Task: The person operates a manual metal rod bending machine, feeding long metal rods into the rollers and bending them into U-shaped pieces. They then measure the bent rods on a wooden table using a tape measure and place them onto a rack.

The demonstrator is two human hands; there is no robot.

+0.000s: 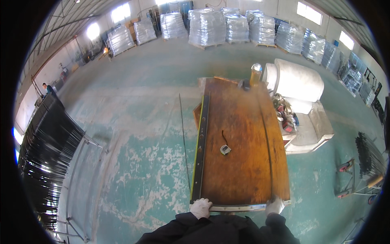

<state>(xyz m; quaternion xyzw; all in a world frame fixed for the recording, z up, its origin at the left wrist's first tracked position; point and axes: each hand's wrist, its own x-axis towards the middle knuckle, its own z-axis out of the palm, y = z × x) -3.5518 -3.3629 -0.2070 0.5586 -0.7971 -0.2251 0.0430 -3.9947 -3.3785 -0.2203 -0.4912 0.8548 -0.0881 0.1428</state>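
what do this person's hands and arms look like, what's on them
The left hand and right hand wear whitish gloves. Long, plain-looking black sleeves cover the arms down to about the wrists. No markings can be made out.

The left hand [201,208] wears a whitish fabric glove [199,210]; the right hand [275,205] wears a similarly pale one. Both sleeves [277,223] look black and creased, matching the dark jacket [231,231].

Factory workshop with film-wrapped pallet loads [207,28], wooden workbench [243,173]
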